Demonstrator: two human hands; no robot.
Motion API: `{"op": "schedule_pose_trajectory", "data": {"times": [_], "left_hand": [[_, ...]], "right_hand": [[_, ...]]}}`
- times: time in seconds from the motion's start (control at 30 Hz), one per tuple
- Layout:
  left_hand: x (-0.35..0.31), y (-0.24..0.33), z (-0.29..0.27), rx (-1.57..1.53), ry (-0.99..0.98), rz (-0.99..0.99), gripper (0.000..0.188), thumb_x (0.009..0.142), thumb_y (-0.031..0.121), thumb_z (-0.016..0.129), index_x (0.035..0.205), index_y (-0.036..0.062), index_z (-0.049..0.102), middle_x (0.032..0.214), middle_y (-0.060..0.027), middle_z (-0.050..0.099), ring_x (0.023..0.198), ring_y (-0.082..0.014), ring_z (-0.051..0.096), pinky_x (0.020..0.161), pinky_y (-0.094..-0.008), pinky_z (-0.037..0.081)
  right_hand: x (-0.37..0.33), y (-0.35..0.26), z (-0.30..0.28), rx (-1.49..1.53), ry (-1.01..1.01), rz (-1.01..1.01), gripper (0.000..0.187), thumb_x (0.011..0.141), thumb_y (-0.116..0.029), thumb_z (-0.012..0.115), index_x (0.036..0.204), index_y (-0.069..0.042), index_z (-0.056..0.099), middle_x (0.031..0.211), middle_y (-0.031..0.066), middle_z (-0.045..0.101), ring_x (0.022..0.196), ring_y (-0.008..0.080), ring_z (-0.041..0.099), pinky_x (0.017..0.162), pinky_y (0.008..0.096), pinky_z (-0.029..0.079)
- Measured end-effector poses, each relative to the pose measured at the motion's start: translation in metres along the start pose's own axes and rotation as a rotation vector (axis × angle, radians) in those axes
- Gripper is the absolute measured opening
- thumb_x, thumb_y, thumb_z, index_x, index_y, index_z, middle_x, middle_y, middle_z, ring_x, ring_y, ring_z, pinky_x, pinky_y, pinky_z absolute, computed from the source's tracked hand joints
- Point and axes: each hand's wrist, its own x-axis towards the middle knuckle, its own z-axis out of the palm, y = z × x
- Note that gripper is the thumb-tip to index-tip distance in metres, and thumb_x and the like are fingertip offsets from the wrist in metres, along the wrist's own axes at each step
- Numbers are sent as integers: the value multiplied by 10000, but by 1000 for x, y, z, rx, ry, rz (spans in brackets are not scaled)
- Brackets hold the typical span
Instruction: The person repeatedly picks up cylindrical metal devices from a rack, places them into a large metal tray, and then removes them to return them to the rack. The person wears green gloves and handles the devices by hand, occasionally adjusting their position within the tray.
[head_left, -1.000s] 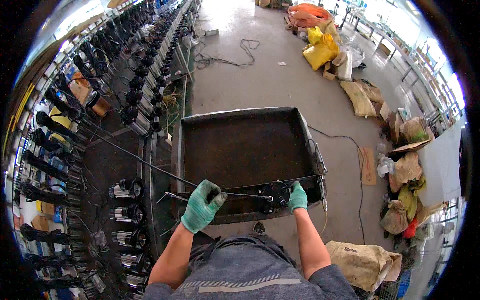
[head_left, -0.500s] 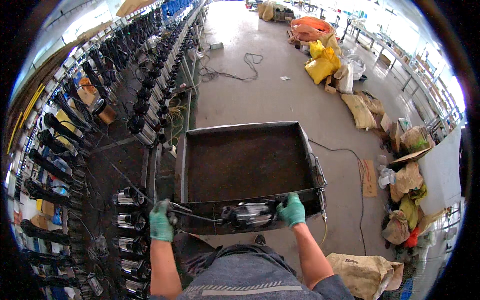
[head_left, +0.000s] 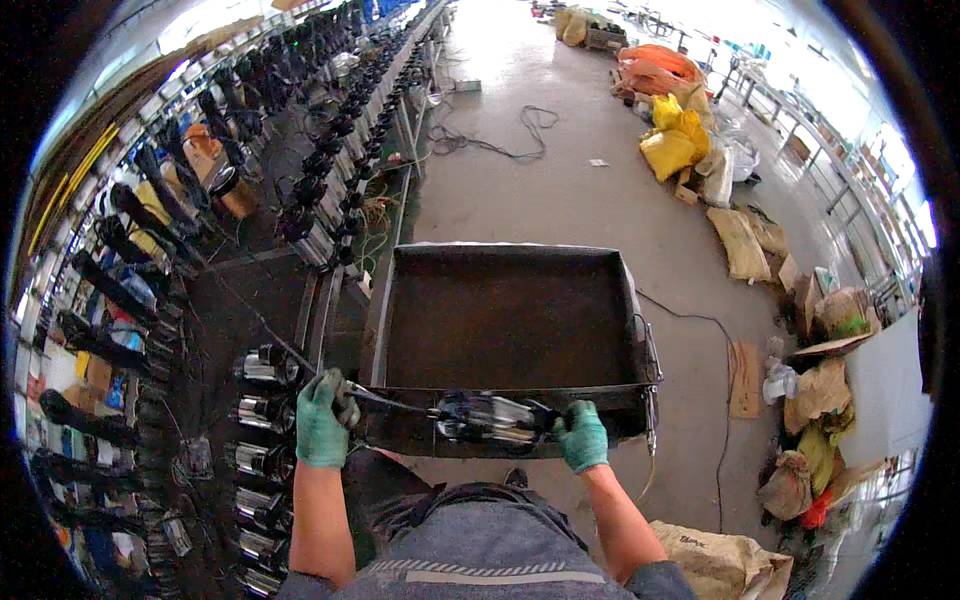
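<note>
A silver and black cylindrical motor [head_left: 498, 418] lies sideways across the near side of a dark metal tray [head_left: 512, 320]. My right hand [head_left: 583, 438], in a green glove, is closed on the motor's black right end. From the other end a black cable [head_left: 388, 400] runs left to my left hand [head_left: 321, 425], also gloved in green, with its fingers wrapped round a dark bundle of that cable. The tray's wide inner floor is brown and bare. Whether the motor rests on the tray's front ledge or hangs above it, I cannot tell.
Similar motors [head_left: 264, 412] stand in a row left of my left hand, and more line the long rack [head_left: 335, 165] beyond. A loose cord [head_left: 727, 400] lies on the floor at right. Sacks [head_left: 738, 243] and cardboard line the right side; a beige sack [head_left: 715, 560] lies near me.
The view has shifted, so the tray and floor appear farther right. Both hands and the motor have moved slightly left relative to the tray, still held the same way.
</note>
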Motion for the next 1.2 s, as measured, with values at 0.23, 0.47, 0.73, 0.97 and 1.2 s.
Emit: {"op": "schedule_pose_trajectory", "data": {"times": [0.23, 0.47, 0.73, 0.97, 1.2], "left_hand": [[-2, -34, 70, 163, -316, -175, 291, 959, 340, 692, 871, 72, 618, 696, 13, 552, 581, -87, 519, 534, -255, 412], [2, -42, 60, 245, -289, -118, 305, 946, 368, 714, 894, 73, 653, 710, 21, 560, 589, -75, 511, 550, -247, 420], [5, -44, 6, -72, -145, -220, 279, 960, 314, 701, 840, 76, 617, 687, -5, 573, 525, -98, 520, 497, -267, 433], [57, -17, -46, -207, 243, -359, 270, 937, 310, 697, 788, 109, 595, 619, -23, 530, 451, -141, 456, 439, -299, 398], [137, 56, -152, -283, 397, -136, 284, 960, 338, 667, 798, 132, 557, 681, -37, 538, 578, -169, 508, 542, -322, 440]], "right_hand": [[1, 87, 50, -116, 38, 95, 259, 900, -229, 651, 1079, -67, 556, 1069, 206, 608, 988, 428, 627, 797, 507, 529], [1, 108, 74, -69, 76, 93, 351, 898, -143, 644, 1211, -13, 553, 1144, 248, 637, 1058, 430, 627, 876, 479, 522], [19, 115, 58, 124, -371, 313, 336, 892, 64, 504, 1198, -63, 563, 1078, 76, 688, 879, 166, 654, 711, 322, 577], [61, -75, -22, 181, -535, -209, 360, 823, 96, 534, 1143, -6, 667, 995, 99, 717, 831, 145, 669, 735, 312, 566], [150, -245, 12, 237, -607, -165, 116, 849, 10, 628, 947, 10, 691, 848, 89, 720, 710, 132, 651, 665, 302, 547]]}}
